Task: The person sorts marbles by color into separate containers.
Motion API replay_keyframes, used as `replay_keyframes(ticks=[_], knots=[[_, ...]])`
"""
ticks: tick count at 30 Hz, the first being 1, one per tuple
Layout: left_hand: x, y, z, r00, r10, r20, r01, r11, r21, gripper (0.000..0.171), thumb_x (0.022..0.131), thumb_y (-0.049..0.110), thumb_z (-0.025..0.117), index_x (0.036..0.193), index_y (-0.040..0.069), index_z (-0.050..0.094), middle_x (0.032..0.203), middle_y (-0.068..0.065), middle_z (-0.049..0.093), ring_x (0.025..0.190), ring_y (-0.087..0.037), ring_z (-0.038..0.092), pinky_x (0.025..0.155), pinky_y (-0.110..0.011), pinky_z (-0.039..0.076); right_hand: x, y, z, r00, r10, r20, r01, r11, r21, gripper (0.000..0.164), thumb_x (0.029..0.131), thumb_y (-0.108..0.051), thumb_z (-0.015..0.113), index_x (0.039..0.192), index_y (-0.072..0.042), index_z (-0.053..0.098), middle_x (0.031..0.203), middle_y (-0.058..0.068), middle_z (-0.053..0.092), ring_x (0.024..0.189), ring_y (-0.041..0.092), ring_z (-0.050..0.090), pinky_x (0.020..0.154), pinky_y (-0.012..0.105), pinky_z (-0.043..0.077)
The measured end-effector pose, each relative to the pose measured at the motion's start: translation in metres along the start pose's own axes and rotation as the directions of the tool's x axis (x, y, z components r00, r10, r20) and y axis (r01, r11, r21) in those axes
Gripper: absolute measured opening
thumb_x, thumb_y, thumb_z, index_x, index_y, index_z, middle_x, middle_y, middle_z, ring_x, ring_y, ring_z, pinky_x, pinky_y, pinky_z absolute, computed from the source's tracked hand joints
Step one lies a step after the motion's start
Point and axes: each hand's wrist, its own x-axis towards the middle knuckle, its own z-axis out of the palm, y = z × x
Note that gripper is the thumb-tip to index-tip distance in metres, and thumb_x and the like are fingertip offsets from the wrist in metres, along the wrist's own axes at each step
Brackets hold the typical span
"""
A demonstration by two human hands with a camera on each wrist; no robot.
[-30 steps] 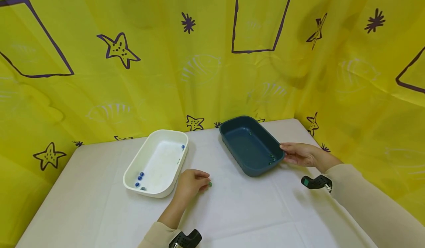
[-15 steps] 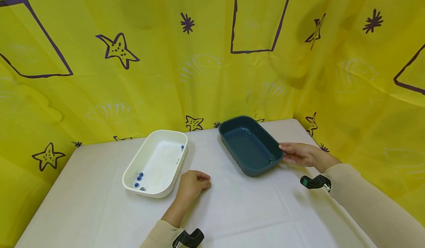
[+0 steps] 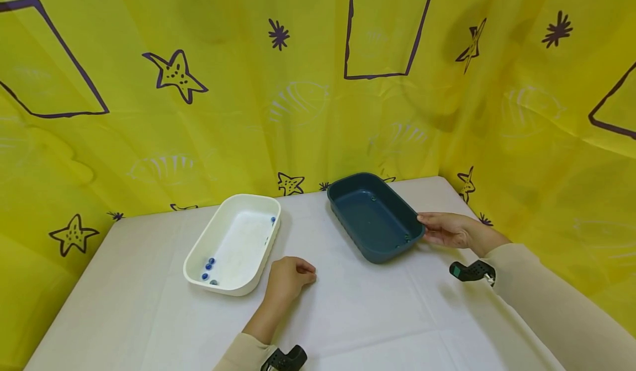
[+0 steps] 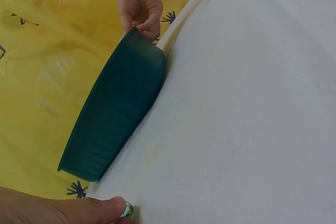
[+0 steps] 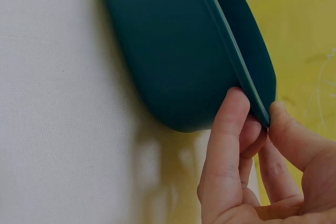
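Note:
My left hand (image 3: 286, 278) is low over the white cloth between two trays. In the left wrist view its thumb and finger pinch a green glass marble (image 4: 127, 210); in the head view the fingers hide it. My right hand (image 3: 449, 231) holds the near right corner of the dark teal tray (image 3: 343, 215). The right wrist view has the thumb on the rim (image 5: 247, 77) and curled fingers under it. Several small green marbles (image 3: 407, 238) lie in that tray, most at its near end, one (image 3: 374, 198) towards the far end.
To the left stands a white tray (image 3: 191, 258) with several blue marbles (image 3: 208, 266) at its near left and another blue one (image 3: 273, 220) by the right wall. A yellow printed curtain (image 3: 238, 128) hangs behind the cloth-covered table (image 3: 358, 316) and along its right side.
A second ago the green marble showed at my left fingertips in the head view; now the fingers cover it. Marbles at the teal tray's near end have shifted slightly. My right hand stays on the rim.

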Motion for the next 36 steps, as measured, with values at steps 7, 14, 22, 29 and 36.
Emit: replay_keyframes(ticks=[7, 14, 22, 29, 36], knots=[[-0.001, 0.0, 0.001, 1.0, 0.012, 0.001, -0.012, 1.0, 0.013, 0.008, 0.076, 0.009, 0.083, 0.078, 0.013, 0.077, 0.072, 0.005, 0.071, 0.07, -0.009, 0.059, 0.06, -0.024, 0.049, -0.001, 0.0, 0.0, 1.0, 0.007, -0.008, -0.007, 1.0, -0.006, 0.028, 0.103, -0.008, 0.049, 0.087, -0.018, 0.07, 0.082, 0.001, 0.065, 0.073, 0.009, 0.065, 0.074, 0.024, 0.06], [-0.002, -0.001, 0.001, 1.0, 0.007, 0.003, -0.007, 1.0, 0.0, 0.007, 0.076, 0.008, 0.082, 0.078, 0.013, 0.077, 0.071, 0.005, 0.07, 0.07, -0.008, 0.059, 0.06, -0.024, 0.049, -0.001, 0.0, -0.001, 1.0, 0.007, 0.008, -0.007, 1.0, 0.001, 0.026, 0.102, -0.008, 0.05, 0.088, -0.017, 0.07, 0.084, 0.001, 0.066, 0.074, 0.01, 0.066, 0.075, 0.025, 0.061], [0.0, -0.006, 0.002, 1.0, 0.008, 0.007, -0.008, 1.0, -0.024, 0.007, 0.076, 0.009, 0.082, 0.077, 0.013, 0.077, 0.071, 0.004, 0.07, 0.07, -0.008, 0.058, 0.06, -0.023, 0.048, -0.002, -0.001, -0.001, 1.0, 0.021, -0.014, -0.021, 1.0, 0.014, 0.024, 0.101, -0.009, 0.054, 0.087, -0.017, 0.072, 0.084, 0.002, 0.066, 0.073, 0.01, 0.066, 0.074, 0.025, 0.061], [0.002, -0.009, -0.001, 1.0, -0.012, 0.024, 0.014, 0.996, -0.084, 0.005, 0.077, 0.01, 0.082, 0.08, 0.012, 0.078, 0.074, 0.003, 0.072, 0.072, -0.008, 0.06, 0.063, -0.025, 0.05, -0.001, 0.0, 0.0, 1.0, 0.02, -0.015, -0.02, 1.0, 0.017, 0.027, 0.102, -0.008, 0.05, 0.087, -0.016, 0.071, 0.084, 0.003, 0.065, 0.073, 0.01, 0.065, 0.075, 0.025, 0.061], [0.007, -0.014, -0.004, 0.991, -0.083, 0.104, 0.109, 0.955, -0.275, 0.009, 0.08, 0.007, 0.079, 0.088, 0.003, 0.077, 0.081, -0.006, 0.075, 0.074, -0.01, 0.068, 0.068, -0.024, 0.059, -0.002, -0.001, 0.0, 1.0, 0.021, -0.012, -0.021, 1.0, 0.014, 0.026, 0.102, -0.009, 0.051, 0.088, -0.016, 0.072, 0.084, 0.003, 0.066, 0.073, 0.01, 0.066, 0.075, 0.026, 0.061]])
